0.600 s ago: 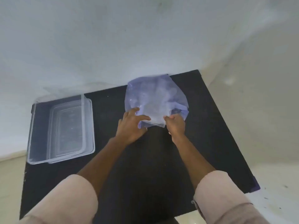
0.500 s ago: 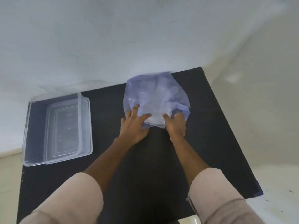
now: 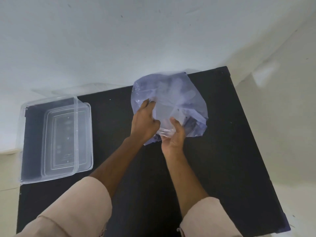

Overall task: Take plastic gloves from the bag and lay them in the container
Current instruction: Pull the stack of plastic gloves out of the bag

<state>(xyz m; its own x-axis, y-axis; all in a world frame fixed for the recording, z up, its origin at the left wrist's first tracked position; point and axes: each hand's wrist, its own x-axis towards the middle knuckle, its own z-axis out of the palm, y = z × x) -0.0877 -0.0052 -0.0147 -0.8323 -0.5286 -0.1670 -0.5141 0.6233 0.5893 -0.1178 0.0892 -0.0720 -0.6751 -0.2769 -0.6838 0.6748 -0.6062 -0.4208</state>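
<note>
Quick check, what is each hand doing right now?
Left hand: closed on the near edge of the plastic bag.
Right hand: palm up, fingers curled under the bag's mouth, gripping it.

A bare indoor room, its kind unclear: plain white walls (image 3: 119,40) meet behind a black worktop (image 3: 230,151).

Both arms wear pale pinkish-beige sleeves, pushed or rolled up to about the elbow so the forearms are bare. The left sleeve (image 3: 80,207) shows a stitched seam line running across it near the bottom of the view, and the right sleeve (image 3: 207,219) has a folded cuff edge. The left hand (image 3: 145,124) and right hand (image 3: 173,135) are bare, with no visible rings, watch or gloves worn.
</note>
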